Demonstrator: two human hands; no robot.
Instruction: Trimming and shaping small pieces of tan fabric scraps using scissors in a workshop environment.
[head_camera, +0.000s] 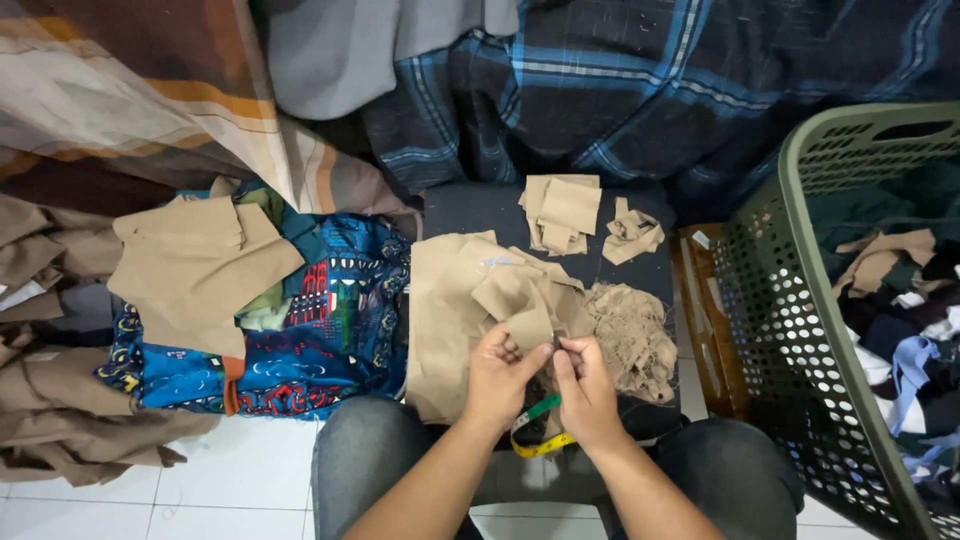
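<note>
My left hand (500, 378) and my right hand (585, 392) meet over a dark stool (470, 210), both pinching the near edge of a tan cloth garment piece (455, 300) that lies spread on it. A yellow-green measuring tape (537, 430) curls just under my hands. A tangle of tan thread scraps (632, 335) sits right of my right hand. Two small folded tan cloth pieces (562, 212) (632, 236) lie at the stool's far side.
A green perforated laundry basket (780, 300) full of cloth offcuts stands at the right. Tan garments (195, 265) lie on blue patterned fabric (330, 330) at the left. Plaid and striped cloths hang behind. White floor tiles (230, 480) show below.
</note>
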